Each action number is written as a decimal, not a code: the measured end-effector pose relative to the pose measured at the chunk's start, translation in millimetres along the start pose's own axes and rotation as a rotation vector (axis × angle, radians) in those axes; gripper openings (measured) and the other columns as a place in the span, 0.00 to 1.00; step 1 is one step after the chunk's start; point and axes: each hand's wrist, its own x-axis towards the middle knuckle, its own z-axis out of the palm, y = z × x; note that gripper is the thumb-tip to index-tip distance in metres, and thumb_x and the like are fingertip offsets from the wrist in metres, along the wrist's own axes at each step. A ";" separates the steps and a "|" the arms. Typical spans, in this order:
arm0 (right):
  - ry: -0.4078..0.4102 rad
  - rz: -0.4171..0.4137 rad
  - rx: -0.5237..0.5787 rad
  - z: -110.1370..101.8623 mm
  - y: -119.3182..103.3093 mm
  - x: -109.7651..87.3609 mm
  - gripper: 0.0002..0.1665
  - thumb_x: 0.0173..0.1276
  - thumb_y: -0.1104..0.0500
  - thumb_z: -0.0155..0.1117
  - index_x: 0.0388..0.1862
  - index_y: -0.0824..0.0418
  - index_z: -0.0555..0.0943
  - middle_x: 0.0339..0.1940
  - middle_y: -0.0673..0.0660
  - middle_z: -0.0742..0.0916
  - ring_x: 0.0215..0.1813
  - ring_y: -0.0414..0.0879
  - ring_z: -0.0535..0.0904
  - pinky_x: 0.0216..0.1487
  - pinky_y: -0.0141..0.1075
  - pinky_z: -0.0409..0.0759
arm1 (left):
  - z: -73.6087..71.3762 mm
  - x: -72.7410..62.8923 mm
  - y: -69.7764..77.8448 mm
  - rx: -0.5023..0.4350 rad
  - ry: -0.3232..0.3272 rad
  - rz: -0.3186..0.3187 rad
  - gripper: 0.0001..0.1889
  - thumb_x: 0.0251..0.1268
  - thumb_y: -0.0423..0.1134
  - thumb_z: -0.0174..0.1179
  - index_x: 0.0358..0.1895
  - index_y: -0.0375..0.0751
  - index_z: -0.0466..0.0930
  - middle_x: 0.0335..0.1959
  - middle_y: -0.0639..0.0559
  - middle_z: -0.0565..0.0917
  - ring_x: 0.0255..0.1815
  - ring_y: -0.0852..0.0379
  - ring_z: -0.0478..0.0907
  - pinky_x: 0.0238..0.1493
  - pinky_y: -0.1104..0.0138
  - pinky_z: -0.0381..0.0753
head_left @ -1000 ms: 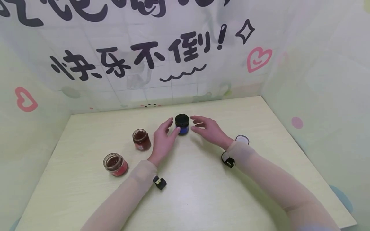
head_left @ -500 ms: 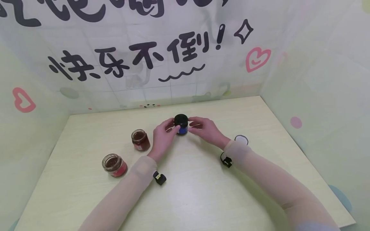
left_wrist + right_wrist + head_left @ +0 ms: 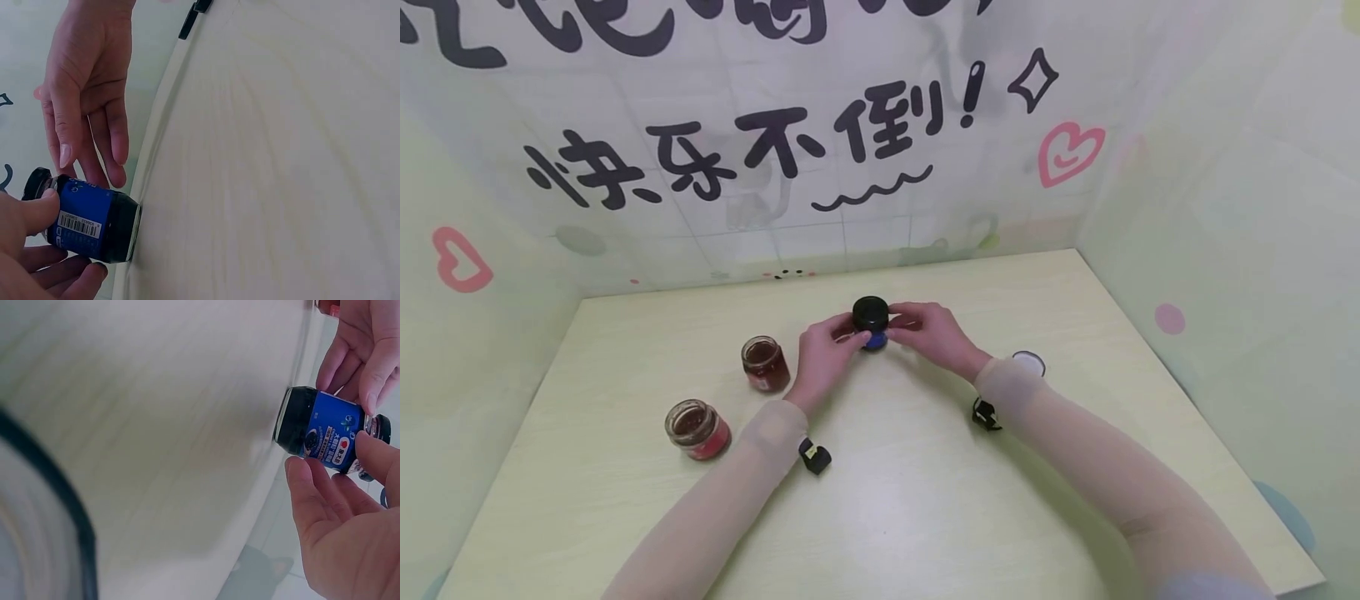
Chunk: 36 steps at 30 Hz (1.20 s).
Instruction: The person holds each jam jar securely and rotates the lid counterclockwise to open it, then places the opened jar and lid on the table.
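Note:
A small jar with a blue label (image 3: pixel 874 340) and a black lid (image 3: pixel 871 310) stands upright near the back of the table. My left hand (image 3: pixel 823 358) grips it from the left, its thumb lying near the jar's neck (image 3: pixel 45 195). From the other side my right hand (image 3: pixel 943 342) holds it, with the thumb on the upper part of the label (image 3: pixel 334 434) in the right wrist view. Below the lid shows a strip of glass neck. Left of my left hand, two lidless glass jars hold dark red contents: one nearer (image 3: pixel 700 429), one farther back (image 3: pixel 765 367).
A lid with its white inside up (image 3: pixel 1028 362) lies on the table (image 3: pixel 880 500) beside my right wrist, partly behind the sleeve. Walls with printed hearts and writing (image 3: pixel 737 142) enclose the table's back and sides. Small black cameras (image 3: pixel 815 456) hang at both wrists.
My right hand has moved left onto the jar from a short gap away. The left hand has closed in around it. The two lidless jars have stayed in place.

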 end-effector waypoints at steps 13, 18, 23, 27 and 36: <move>0.062 0.068 -0.053 3.7 3.7 3.4 0.31 0.62 0.48 0.76 0.63 0.57 0.82 0.42 0.47 0.90 0.46 0.40 0.87 0.49 0.39 0.83 | -1.2 3.6 -8.8 -0.003 -0.016 -0.004 0.26 0.54 0.39 0.78 0.57 0.38 0.84 0.46 0.46 0.88 0.47 0.53 0.86 0.50 0.65 0.83; 0.064 0.071 -0.085 1.6 1.8 0.9 0.31 0.62 0.47 0.76 0.62 0.57 0.82 0.42 0.47 0.90 0.46 0.39 0.86 0.51 0.39 0.82 | -0.4 -0.2 -7.6 0.010 -0.002 0.010 0.26 0.54 0.43 0.78 0.57 0.40 0.85 0.44 0.48 0.89 0.45 0.55 0.86 0.50 0.63 0.83; 0.068 0.049 -0.114 -2.4 -5.0 -0.9 0.30 0.63 0.47 0.76 0.61 0.56 0.83 0.42 0.46 0.90 0.47 0.39 0.86 0.52 0.39 0.82 | -2.0 -4.3 -0.6 -0.010 0.023 0.033 0.27 0.54 0.44 0.78 0.58 0.40 0.85 0.44 0.49 0.88 0.46 0.54 0.86 0.47 0.65 0.84; 0.070 0.038 -0.090 -5.5 -11.2 -4.8 0.28 0.63 0.47 0.75 0.61 0.54 0.84 0.42 0.45 0.90 0.47 0.38 0.86 0.52 0.38 0.82 | -4.1 -8.2 6.9 -0.071 0.040 0.045 0.26 0.54 0.44 0.78 0.57 0.40 0.85 0.46 0.50 0.87 0.48 0.53 0.84 0.46 0.68 0.84; 0.103 -0.006 0.023 -9.0 -22.9 -13.3 0.24 0.64 0.47 0.75 0.58 0.52 0.86 0.52 0.47 0.88 0.48 0.41 0.86 0.51 0.38 0.83 | -4.7 -19.1 20.4 -0.112 0.108 0.076 0.25 0.54 0.48 0.77 0.56 0.46 0.87 0.46 0.55 0.86 0.50 0.56 0.83 0.53 0.64 0.82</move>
